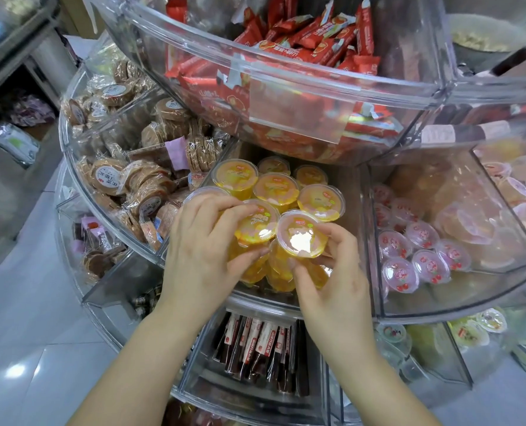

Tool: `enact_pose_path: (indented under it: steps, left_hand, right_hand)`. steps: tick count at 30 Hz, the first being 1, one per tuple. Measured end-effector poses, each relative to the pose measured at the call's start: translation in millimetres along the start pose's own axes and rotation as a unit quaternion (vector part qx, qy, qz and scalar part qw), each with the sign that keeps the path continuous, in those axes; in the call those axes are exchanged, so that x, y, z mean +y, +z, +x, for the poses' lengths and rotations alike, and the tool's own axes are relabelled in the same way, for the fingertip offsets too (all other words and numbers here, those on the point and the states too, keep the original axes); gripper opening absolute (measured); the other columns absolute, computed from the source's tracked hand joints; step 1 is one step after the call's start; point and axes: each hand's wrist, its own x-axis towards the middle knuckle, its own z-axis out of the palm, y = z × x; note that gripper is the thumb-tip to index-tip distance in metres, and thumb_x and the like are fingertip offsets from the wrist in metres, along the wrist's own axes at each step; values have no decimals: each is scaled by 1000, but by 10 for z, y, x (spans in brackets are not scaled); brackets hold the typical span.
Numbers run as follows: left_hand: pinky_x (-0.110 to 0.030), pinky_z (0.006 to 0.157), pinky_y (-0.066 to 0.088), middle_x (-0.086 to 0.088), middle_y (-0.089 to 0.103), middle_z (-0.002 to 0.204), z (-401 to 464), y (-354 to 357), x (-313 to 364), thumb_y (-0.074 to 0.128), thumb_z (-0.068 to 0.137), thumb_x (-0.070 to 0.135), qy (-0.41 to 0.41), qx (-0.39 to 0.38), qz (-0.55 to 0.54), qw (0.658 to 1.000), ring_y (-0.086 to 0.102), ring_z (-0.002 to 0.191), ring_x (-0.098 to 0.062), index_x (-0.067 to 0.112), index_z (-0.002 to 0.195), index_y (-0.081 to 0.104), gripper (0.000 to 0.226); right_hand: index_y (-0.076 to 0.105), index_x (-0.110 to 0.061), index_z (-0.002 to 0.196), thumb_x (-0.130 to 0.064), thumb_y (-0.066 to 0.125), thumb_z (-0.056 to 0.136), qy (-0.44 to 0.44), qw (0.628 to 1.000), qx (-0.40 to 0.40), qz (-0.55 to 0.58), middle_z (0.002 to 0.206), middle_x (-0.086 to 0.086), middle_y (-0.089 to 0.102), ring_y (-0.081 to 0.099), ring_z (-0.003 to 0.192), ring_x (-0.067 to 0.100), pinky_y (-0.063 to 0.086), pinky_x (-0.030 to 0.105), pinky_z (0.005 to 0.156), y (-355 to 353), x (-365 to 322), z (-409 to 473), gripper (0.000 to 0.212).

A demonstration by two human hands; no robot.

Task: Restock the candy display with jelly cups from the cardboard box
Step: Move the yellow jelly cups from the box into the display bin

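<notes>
Left hand [205,252]: fingers curled around a yellow jelly cup [255,222], thumb low on its near side, fingertips over the far rim; more yellow cups sit under the palm.
Right hand [326,273]: pinches a second jelly cup [301,235] by its rim, thumb on the near edge, fingers on the right edge.
Cup direction: both held cups have their foil lids turned up and tipped a little toward the camera; the two lids touch side by side.
Cup place: over the front of the middle bin [358,210] of the clear display, with a cluster of yellow cups [275,187] lying lid-up behind them.
Neighbours: round wrapped biscuits [123,186] in the bin to the left; pink-lidded cups [418,259] in the bin to the right; red wrapped bars [311,35] in the tier above; dark stick packets [258,342] in the tier below.
Hidden: the cups' lower halves are behind the fingers; glare whitens the right cup's lid, so its print is unreadable.
Cut off: both forearms leave the bottom edge; the display's far right is blurred.
</notes>
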Motion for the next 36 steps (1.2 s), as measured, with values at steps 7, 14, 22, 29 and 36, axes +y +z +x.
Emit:
enact_pose_path:
  steps: [7, 14, 22, 29, 36]
  left_hand:
    - [-34, 100, 35, -11, 61, 111, -37, -58, -26, 69, 73, 44, 22, -12, -17, 1000, 47, 111, -24, 6, 117, 61, 58]
    - [-21, 96, 35, 5, 56, 106, -329, -381, -15, 64, 84, 22, -32, 110, -113, 987, 53, 103, -15, 12, 112, 57, 31]
    - [-10, 80, 45, 19, 65, 92, -2293, -365, -575, 63, 84, 20, -451, 78, -235, 858, 61, 87, 1, 37, 90, 62, 18]
    - [-3, 72, 41, 17, 59, 85, -4563, 853, -1097, 59, 87, 8, -714, -100, -218, 658, 59, 84, 1, 19, 101, 61, 17]
    - [-24, 86, 37, -10, 61, 121, -5755, 2639, -1738, 60, 85, 15, -758, -179, -261, 571, 56, 112, -25, 9, 120, 56, 36]
  right_hand:
    - [36, -53, 114, -27, 78, 69, 18, 1000, 18, 14, 112, -16, 45, 51, 105, 2, 46, 15, 87, -83, 43, -30, 67]
    - [45, -47, 104, -38, 66, 75, -54, 998, 3, 39, 97, -21, 48, 52, 91, 7, 42, 14, 76, -94, -350, -138, 37]
    - [61, -31, 85, -18, 63, 83, 104, 870, -455, 158, 71, -13, 59, 52, 61, -3, 38, 7, 59, 1171, -266, -1097, 13]
    - [54, -31, 83, -15, 57, 88, 256, 717, -640, -108, 74, -10, 54, 47, 61, 0, 36, 7, 54, 2607, 1716, -2582, 17]
    - [59, -16, 76, -4, 61, 85, 298, 673, -623, -265, 94, 16, 64, 62, 95, 31, 46, 35, 85, 3824, 3645, -3397, 15]
